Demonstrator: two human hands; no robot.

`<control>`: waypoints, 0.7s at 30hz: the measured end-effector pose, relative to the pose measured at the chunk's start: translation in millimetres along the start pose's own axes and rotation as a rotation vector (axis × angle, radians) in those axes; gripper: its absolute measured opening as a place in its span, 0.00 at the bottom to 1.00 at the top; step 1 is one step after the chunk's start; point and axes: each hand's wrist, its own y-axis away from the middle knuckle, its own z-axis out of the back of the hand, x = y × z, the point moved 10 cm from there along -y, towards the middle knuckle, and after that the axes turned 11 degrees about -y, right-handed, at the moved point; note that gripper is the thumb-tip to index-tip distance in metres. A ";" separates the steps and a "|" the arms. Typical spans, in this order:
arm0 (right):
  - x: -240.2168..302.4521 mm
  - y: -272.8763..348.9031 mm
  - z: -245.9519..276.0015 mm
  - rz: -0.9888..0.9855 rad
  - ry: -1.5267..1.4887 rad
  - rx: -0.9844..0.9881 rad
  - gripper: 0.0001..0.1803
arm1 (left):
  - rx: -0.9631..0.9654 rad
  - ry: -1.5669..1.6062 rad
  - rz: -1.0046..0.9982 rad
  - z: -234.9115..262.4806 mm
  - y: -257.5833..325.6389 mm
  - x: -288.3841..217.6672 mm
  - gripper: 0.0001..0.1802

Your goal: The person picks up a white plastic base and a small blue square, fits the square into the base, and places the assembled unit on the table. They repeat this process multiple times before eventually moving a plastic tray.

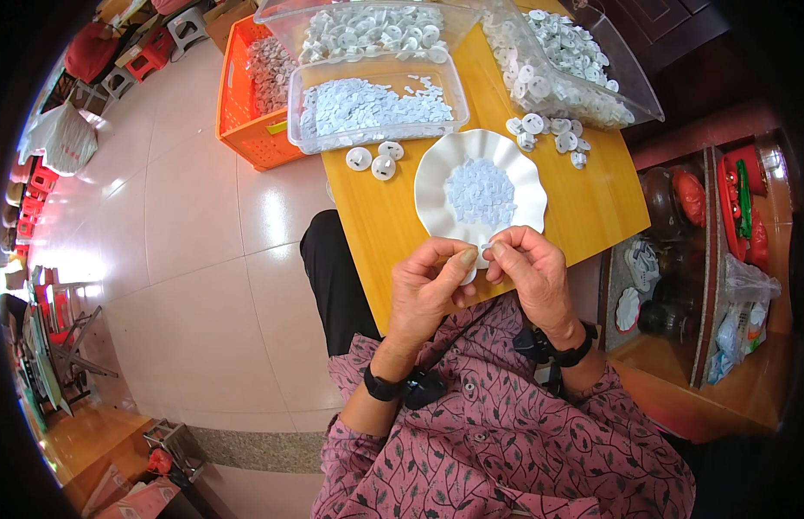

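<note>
Close together at the table's near edge, both my hands work just below a scalloped white plate [432, 201]. A heap of small pale-blue pieces [480, 192] lies on that plate. My left hand [426, 284] is closed, thumb and fingers pinching a small round white plastic part [469, 276], mostly covered by the fingers. My right hand [539, 272] is also closed in a pinch, its fingertips against the left ones; a tiny pale piece seems to be between them, too small to name.
Loose white plastic parts [359, 158] sit left of the plate, with more parts [532, 124] at its right. Behind stand a clear box [380, 138] of pale-blue pieces and a clear bin [648, 95] of white parts. An orange crate [255, 143] stands beside the yellow table [363, 225].
</note>
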 end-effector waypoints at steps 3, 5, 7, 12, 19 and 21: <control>-2.3 0.6 -1.1 0.001 -0.014 0.003 0.06 | 0.005 -0.025 0.029 -0.3 0.4 1.9 0.10; -0.8 1.3 -1.8 0.010 0.012 0.001 0.06 | 0.048 0.097 -0.014 -1.0 -1.2 2.7 0.13; 0.6 1.2 -2.9 0.018 0.038 -0.002 0.06 | 0.071 0.154 -0.031 -3.3 -0.6 -3.3 0.15; 25.2 4.1 -10.2 0.283 0.112 0.003 0.03 | 0.133 0.204 -0.134 -9.3 1.0 -18.5 0.20; 49.8 13.9 -19.6 0.585 0.400 -0.038 0.03 | 0.119 0.142 -0.183 -4.0 0.4 -14.9 0.22; 59.9 20.6 -24.5 0.688 0.500 -0.063 0.04 | 0.121 0.123 -0.188 -3.2 0.2 -14.0 0.22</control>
